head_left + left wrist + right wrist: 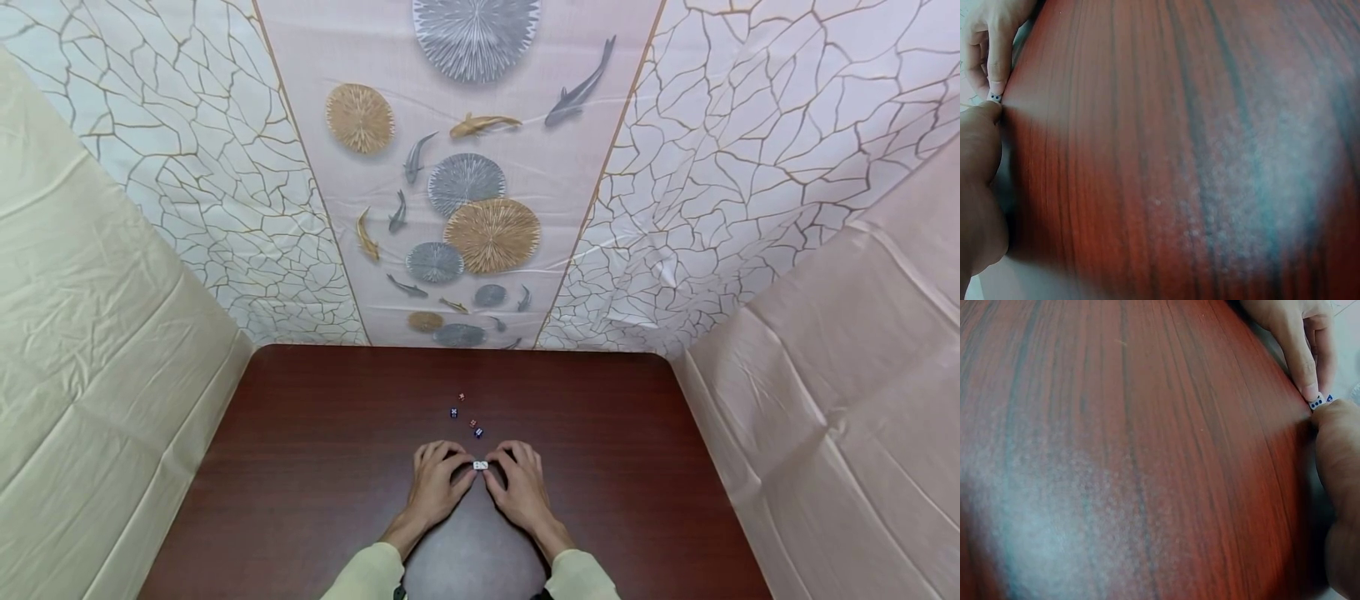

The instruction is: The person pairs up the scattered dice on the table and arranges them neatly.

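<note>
Two small white dice (pixel 481 466) sit side by side on the table. From the left, my left hand (pixel 435 485) pinches them between thumb and index finger; my right hand (pixel 522 485) does the same from the right. A white die (pixel 995 97) with dark pips shows between the fingertips in the left wrist view. The right wrist view also has a white die (pixel 1316 404) there, partly covered by fingers. Just beyond the hands lie a blue die (pixel 478 432) and a red die (pixel 472 423). Another blue die (pixel 453 412) and red die (pixel 462 397) lie farther back.
The dark red-brown wooden table (pixel 322 417) has rounded back corners. A patterned cloth (pixel 480 125) with fish and round leaf shapes hangs behind it. Plain pale cloths (pixel 97 333) hang along both sides.
</note>
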`<action>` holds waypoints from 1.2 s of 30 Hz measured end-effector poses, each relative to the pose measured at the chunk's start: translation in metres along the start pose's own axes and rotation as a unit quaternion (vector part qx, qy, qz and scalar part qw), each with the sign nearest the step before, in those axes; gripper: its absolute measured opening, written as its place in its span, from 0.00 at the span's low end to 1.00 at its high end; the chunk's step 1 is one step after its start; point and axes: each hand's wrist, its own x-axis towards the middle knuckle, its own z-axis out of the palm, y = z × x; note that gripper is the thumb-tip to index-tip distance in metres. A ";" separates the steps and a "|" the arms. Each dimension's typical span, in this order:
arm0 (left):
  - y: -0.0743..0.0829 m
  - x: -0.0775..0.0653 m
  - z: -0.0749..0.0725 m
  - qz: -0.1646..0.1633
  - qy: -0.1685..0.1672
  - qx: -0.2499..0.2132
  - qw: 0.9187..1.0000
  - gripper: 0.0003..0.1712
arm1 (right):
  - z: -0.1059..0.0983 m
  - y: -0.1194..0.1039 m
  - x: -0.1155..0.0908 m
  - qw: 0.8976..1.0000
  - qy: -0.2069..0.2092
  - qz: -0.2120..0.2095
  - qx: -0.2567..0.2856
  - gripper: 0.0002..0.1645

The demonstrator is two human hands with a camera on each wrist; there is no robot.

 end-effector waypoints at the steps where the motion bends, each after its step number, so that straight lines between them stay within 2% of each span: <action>1: -0.001 0.000 0.001 0.001 0.002 0.000 1.000 0.10 | 0.000 0.000 0.000 1.000 0.000 0.001 -0.001 0.10; 20: -0.004 -0.001 0.004 0.001 0.001 0.010 1.000 0.11 | -0.002 0.000 0.000 1.000 0.005 -0.004 0.013 0.13; 25: -0.005 -0.002 0.004 -0.004 -0.004 -0.004 1.000 0.10 | -0.003 -0.001 0.001 1.000 0.008 -0.003 0.025 0.14; 30: -0.006 -0.002 0.004 -0.005 -0.006 -0.012 1.000 0.10 | -0.004 -0.001 0.002 0.999 0.009 0.002 0.041 0.15; 36: -0.004 -0.002 0.003 0.001 -0.002 0.005 1.000 0.11 | -0.006 -0.001 0.002 0.997 0.002 0.029 0.076 0.17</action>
